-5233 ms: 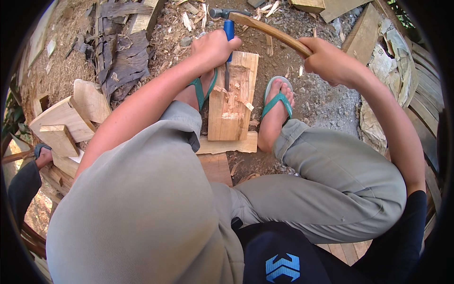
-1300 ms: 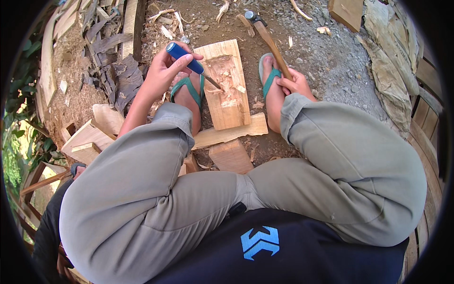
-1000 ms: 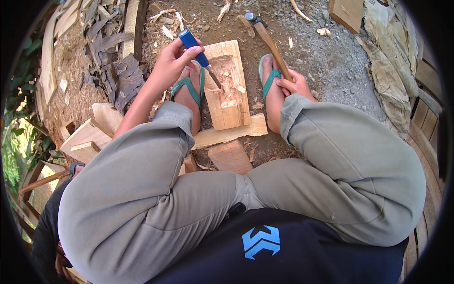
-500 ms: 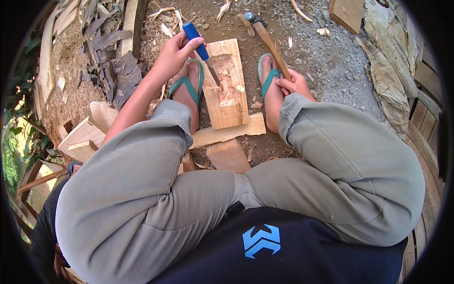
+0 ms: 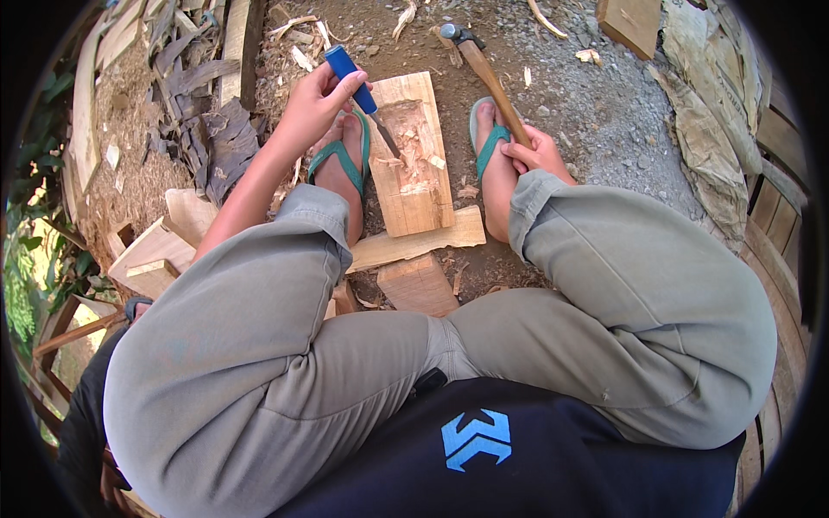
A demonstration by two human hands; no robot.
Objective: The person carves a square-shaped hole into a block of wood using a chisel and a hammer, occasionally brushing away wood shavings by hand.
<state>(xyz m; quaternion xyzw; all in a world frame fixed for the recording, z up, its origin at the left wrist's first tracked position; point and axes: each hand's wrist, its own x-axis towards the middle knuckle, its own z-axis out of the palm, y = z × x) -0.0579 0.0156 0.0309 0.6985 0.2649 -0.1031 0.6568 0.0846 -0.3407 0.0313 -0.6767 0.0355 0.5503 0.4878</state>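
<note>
Between my feet lies a wooden block (image 5: 420,210) with a rough hollow cut into its upper face, wood chips scattered in the hollow. My left hand (image 5: 321,99) is closed around the blue handle of a chisel (image 5: 352,80). The blade slants down to the right, its tip at the left side of the hollow. My right hand (image 5: 537,154) grips a hammer (image 5: 494,85) near the end of its wooden handle. The hammer's metal head points away from me, above the ground beyond my right foot.
The block's near end rests on a flat wood strip (image 5: 423,239), with another wood piece (image 5: 418,285) nearer me. Bark scraps (image 5: 226,147) and offcuts (image 5: 154,250) lie to the left. A crumpled sheet (image 5: 710,147) and a short board (image 5: 629,26) lie at the right.
My left hand and the chisel have shifted slightly to the left, with the tip still at the hollow. The hammer and the block stay in nearly the same place.
</note>
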